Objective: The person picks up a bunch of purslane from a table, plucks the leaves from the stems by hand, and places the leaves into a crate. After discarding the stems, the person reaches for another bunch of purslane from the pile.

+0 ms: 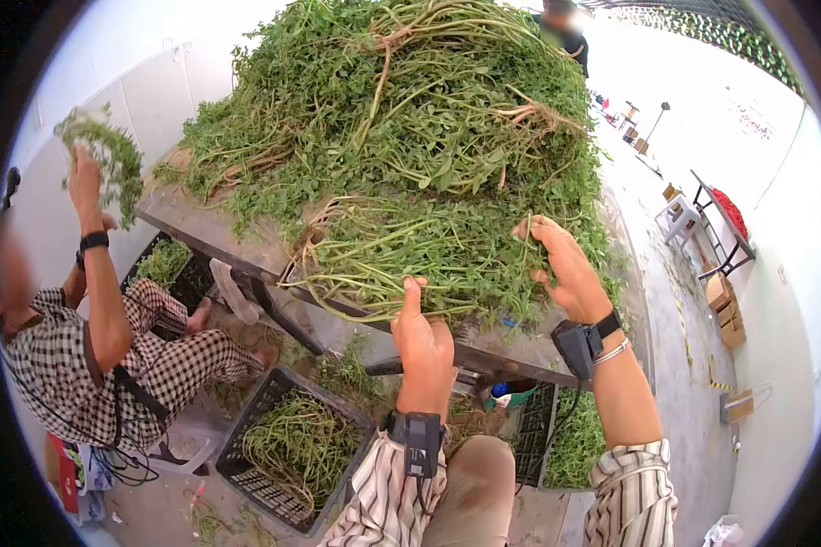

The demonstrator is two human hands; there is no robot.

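Note:
A loose bundle of leafy green stems [388, 260] lies along the near edge of the table, roots to the left and leafy tips to the right. My left hand [424, 351] is at the front of this bundle, its thumb over the stems and its fingers curled and partly hidden. At the leafy end, my right hand [570, 273] has its fingers curved and spread from the thumb, touching the leaves. Behind the bundle rises a large heap of the same greens [429, 118], with some pinkish roots showing.
Below the table stand a black crate of stems [296, 447] and another crate of greens [575, 442]. At left, a seated co-worker [91, 365] lifts a bunch of greens [114, 159]. Another person [566, 32] is behind the heap. Stools and boxes [725, 305] line the right side.

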